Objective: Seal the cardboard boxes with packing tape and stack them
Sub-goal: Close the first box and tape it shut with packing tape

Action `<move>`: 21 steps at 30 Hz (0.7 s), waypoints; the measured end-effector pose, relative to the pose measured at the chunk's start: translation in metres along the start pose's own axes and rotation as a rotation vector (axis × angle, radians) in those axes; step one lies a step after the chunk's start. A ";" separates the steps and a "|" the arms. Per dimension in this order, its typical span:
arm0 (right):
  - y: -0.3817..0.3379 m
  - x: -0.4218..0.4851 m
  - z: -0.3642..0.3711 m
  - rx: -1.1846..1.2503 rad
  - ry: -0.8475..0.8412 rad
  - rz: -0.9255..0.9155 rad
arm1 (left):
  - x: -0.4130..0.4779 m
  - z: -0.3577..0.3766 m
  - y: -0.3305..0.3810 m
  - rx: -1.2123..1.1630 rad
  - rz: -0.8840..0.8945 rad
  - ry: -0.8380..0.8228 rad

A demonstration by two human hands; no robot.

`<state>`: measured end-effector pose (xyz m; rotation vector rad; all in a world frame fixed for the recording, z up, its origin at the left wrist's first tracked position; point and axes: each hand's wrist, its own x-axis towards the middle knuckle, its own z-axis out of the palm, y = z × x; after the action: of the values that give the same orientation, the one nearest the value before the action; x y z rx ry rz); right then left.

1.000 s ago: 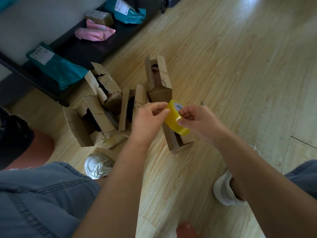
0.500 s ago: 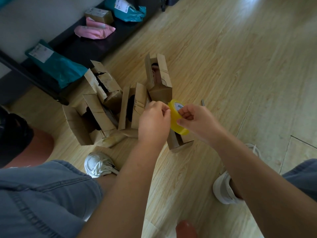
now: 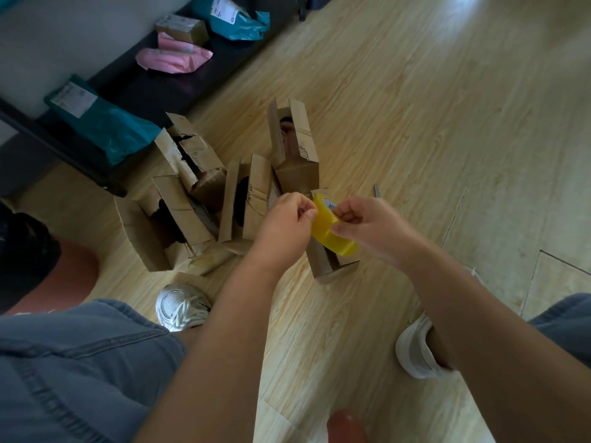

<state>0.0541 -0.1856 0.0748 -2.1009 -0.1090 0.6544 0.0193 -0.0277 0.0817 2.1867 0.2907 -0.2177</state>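
Both bare arms reach forward and down, the left forearm (image 3: 224, 330) and the right forearm (image 3: 479, 314) angling inward so the hands nearly meet. The left hand (image 3: 284, 219) is knuckles-up with its fingers curled in, thumb and fingertips pinching at the edge of the tape roll (image 3: 334, 235) just to its right. The right hand (image 3: 367, 225) grips the roll from the other side, its thumb pressed on the outer band and its fingers curled over the top. Both wrists are roughly straight.
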 end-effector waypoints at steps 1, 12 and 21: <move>0.001 0.000 -0.001 0.008 -0.007 0.004 | 0.000 -0.002 0.000 0.006 0.005 -0.018; -0.001 -0.005 -0.013 0.284 -0.108 0.082 | 0.002 -0.022 -0.004 -0.207 0.024 -0.212; 0.000 -0.008 -0.018 0.321 -0.074 0.102 | 0.002 -0.021 0.000 -0.345 0.034 -0.227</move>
<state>0.0557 -0.2017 0.0861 -1.7823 0.0601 0.7575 0.0221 -0.0103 0.0937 1.8059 0.1497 -0.3652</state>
